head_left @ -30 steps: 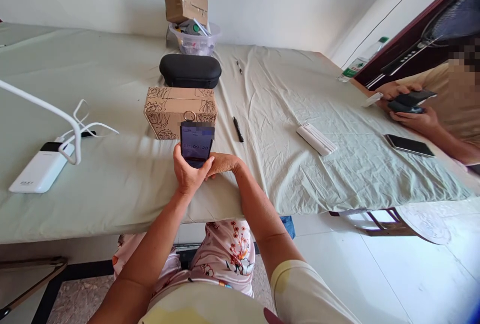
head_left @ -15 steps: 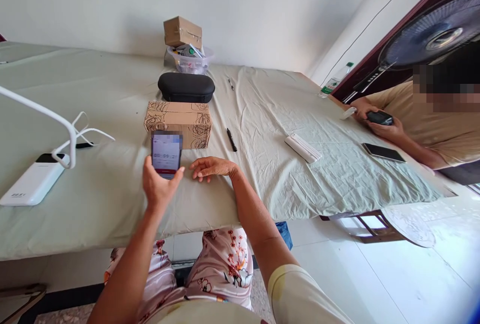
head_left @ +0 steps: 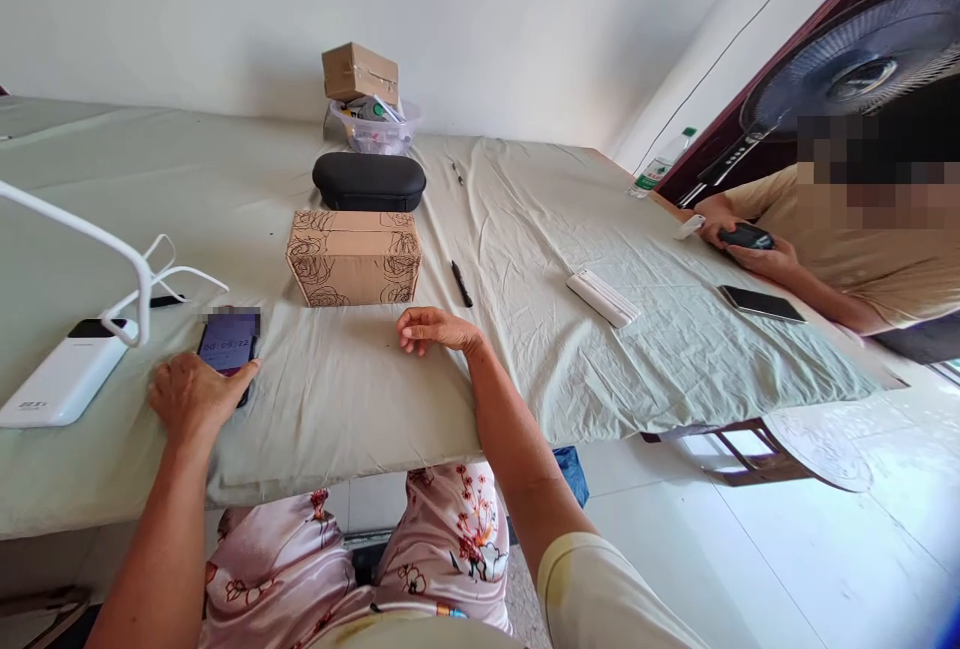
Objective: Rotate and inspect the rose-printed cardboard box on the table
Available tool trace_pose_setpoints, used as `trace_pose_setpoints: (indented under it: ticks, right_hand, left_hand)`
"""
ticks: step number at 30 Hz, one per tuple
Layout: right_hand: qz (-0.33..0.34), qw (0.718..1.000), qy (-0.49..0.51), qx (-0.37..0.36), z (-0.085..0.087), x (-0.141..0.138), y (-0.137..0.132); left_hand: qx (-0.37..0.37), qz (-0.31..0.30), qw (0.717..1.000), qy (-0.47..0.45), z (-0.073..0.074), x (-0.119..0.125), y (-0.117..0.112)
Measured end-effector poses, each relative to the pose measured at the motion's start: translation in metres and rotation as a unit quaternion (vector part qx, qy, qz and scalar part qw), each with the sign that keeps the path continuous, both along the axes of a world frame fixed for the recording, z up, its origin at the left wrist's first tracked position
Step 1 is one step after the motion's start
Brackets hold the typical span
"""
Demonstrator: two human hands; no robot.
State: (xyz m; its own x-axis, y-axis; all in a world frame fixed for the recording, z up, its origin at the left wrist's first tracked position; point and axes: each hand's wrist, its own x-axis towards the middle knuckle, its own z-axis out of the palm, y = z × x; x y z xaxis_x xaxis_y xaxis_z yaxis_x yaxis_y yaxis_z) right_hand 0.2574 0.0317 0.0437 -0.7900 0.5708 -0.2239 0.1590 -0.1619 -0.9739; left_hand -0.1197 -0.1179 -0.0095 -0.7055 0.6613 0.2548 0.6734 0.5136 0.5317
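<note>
My left hand (head_left: 193, 392) grips a smartphone (head_left: 227, 341) low over the left part of the table, thumb on its right edge and fingers round its left side. The lit screen shows a running time display, its top part blurred. My right hand (head_left: 437, 329) holds nothing. Its fingers are loosely bent and a little apart, near the cloth just in front of a cardboard box (head_left: 354, 274) with black scribbled rose drawings. A black pen (head_left: 460, 284) lies just beyond that hand.
A black case (head_left: 369, 181) and a plastic basket (head_left: 382, 136) stand behind the box. A white power bank (head_left: 67, 379) with cables and a white curved arm (head_left: 82, 219) are at left. A white ridged object (head_left: 604, 297) lies right. Another person (head_left: 847, 269) sits beyond a second phone (head_left: 763, 304).
My left hand has carried the smartphone left and down, from in front of the box toward the power bank. My right hand has shifted slightly right, its fingers more bent.
</note>
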Motion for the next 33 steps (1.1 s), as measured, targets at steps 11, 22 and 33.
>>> trace_pose_setpoints:
  ticks: [11, 22, 33]
  right_hand:
    - [-0.338, 0.922, 0.03, 0.186, -0.02, -0.008, 0.017]
    - [-0.368, 0.798, -0.054, 0.475, -0.022, -0.019, 0.008]
    - [-0.356, 0.808, -0.057, 0.466, -0.025, -0.026, 0.006]
  left_hand:
    - [0.123, -0.149, 0.98, -0.055, 0.02, 0.07, 0.054]
    - [0.214, -0.117, 0.962, -0.122, -0.001, 0.114, 0.119]
    - [0.259, -0.117, 0.95, -0.131, -0.001, 0.118, 0.111]
